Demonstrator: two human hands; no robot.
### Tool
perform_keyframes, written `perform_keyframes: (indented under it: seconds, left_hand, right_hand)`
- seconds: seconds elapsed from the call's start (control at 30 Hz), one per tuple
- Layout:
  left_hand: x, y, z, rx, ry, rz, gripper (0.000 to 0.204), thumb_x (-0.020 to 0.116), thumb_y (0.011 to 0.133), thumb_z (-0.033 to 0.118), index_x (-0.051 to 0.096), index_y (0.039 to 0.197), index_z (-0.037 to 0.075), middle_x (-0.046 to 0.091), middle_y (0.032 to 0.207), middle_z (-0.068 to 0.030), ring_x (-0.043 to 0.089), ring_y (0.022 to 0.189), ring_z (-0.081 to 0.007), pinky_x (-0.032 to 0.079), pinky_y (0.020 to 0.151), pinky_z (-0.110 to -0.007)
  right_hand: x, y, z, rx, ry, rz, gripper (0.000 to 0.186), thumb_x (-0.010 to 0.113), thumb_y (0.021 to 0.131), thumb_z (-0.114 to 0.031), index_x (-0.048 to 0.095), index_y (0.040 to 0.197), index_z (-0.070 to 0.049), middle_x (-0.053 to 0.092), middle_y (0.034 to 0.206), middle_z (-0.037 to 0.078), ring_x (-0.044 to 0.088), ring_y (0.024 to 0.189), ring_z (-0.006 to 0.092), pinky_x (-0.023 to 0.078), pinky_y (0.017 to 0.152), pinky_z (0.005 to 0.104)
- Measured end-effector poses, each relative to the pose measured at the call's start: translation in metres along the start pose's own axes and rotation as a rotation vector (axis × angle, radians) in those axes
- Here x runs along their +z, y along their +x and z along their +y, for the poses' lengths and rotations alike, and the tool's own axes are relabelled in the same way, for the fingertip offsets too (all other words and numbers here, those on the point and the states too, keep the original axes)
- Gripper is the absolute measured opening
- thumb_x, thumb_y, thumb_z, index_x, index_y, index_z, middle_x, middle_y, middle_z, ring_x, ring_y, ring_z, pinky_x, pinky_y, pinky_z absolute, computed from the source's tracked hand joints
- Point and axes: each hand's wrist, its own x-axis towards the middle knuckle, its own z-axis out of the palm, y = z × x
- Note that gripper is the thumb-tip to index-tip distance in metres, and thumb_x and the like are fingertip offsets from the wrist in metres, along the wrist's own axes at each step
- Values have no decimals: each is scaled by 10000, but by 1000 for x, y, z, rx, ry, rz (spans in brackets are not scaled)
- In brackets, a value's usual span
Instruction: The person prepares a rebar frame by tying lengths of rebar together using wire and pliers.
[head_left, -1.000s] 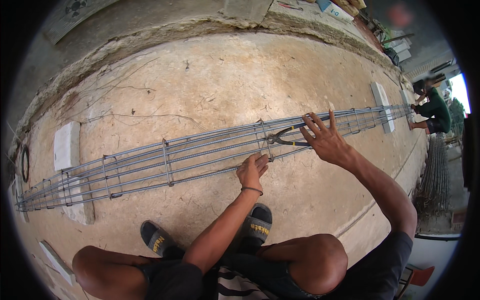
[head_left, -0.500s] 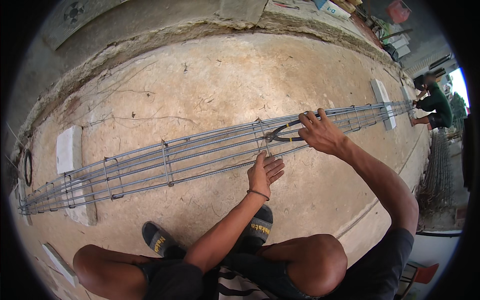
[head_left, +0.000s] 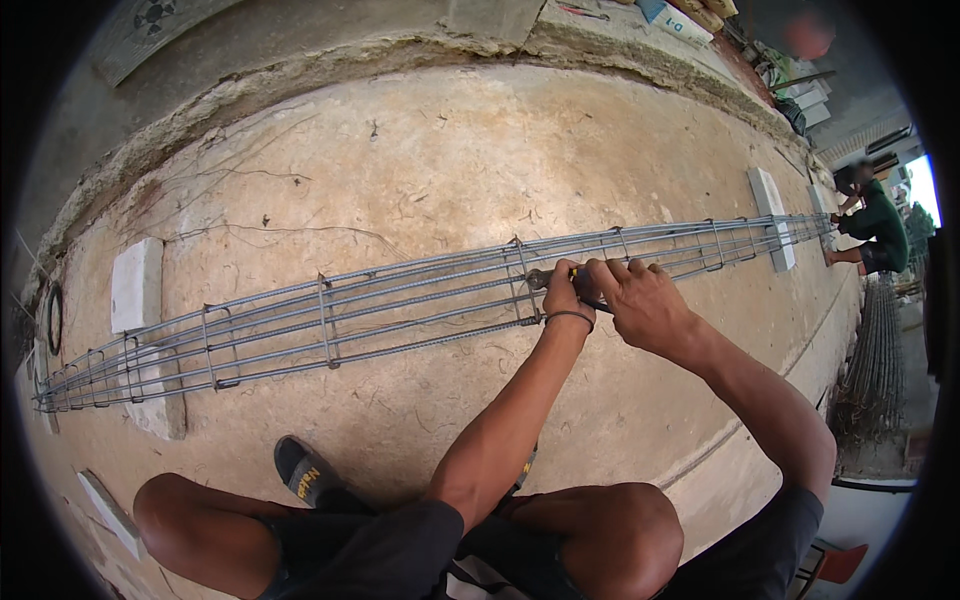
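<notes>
Where both hands (head_left: 605,295) meet, the rebar cage (head_left: 400,305) seemingly lies beneath.

Long rebar cage (head_left: 330,320) lying across the concrete slab (head_left: 420,170) from 9 o'clock to 2 o'clock, barring any straight pass from near side to far side at ground level. Open slab beyond it toward 12 o'clock, marked only by loose thin wires (head_left: 250,232). White blocks under the cage at 9 o'clock (head_left: 137,290) and 2 o'clock (head_left: 772,215). Both hands, left hand (head_left: 563,293) and right hand (head_left: 640,300), crowded together at one stirrup (head_left: 520,285). Near side hemmed by knees and a sandal (head_left: 305,472) at 6 o'clock. Another person (head_left: 875,225) crouched at the far end, 3 o'clock.
</notes>
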Motion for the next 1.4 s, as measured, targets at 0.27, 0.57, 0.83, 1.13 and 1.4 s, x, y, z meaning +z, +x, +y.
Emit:
perform_keyframes:
  seconds: [0.27, 0.57, 0.83, 1.13, 1.4]
  left_hand:
    - [-1, -10, -10, 120, -21, 132, 143, 665, 819, 145, 535, 841, 90, 623, 826, -61, 620, 785, -150, 548, 738, -293]
    - [36, -19, 14, -16, -269, 97, 257, 644, 920, 305, 558, 871, 68, 634, 883, -89, 640, 895, -257, 532, 868, -401]
    - [13, -10, 8, 30, -282, -9, 329, 593, 913, 220, 465, 617, 155, 549, 620, 6, 589, 653, -141, 537, 678, -275]
    - [-7, -9, 10, 69, -204, -103, 212, 655, 859, 271, 559, 761, 109, 618, 747, -41, 634, 753, -192, 560, 742, -331]
    - [16, -19, 24, -110, -270, 111, 389, 726, 842, 338, 524, 928, 16, 610, 897, -151, 639, 919, -323, 548, 875, -432]
  right_hand:
    - [-1, 42, 50, 426, 997, -858, 214, 705, 787, -139, 684, 925, 23, 713, 808, 145, 708, 722, 196, 556, 591, 378]
    - [0, 30, 11, -135, -628, 159, 265, 560, 881, -164, 596, 1046, 40, 617, 899, 166, 588, 880, 276, 453, 756, 369]
    - [-34, 37, 14, 3, 151, -359, 655, 834, 612, -315, 588, 1025, 129, 697, 893, 181, 696, 804, 355, 565, 721, 389]
    - [3, 51, 35, 347, 1252, -877, 252, 709, 831, -94, 636, 988, 89, 694, 888, 209, 697, 746, 259, 563, 586, 441]
    - [-15, 22, -39, -47, -649, -93, 289, 694, 775, -69, 596, 1032, 17, 624, 893, 204, 613, 816, 317, 512, 673, 454]
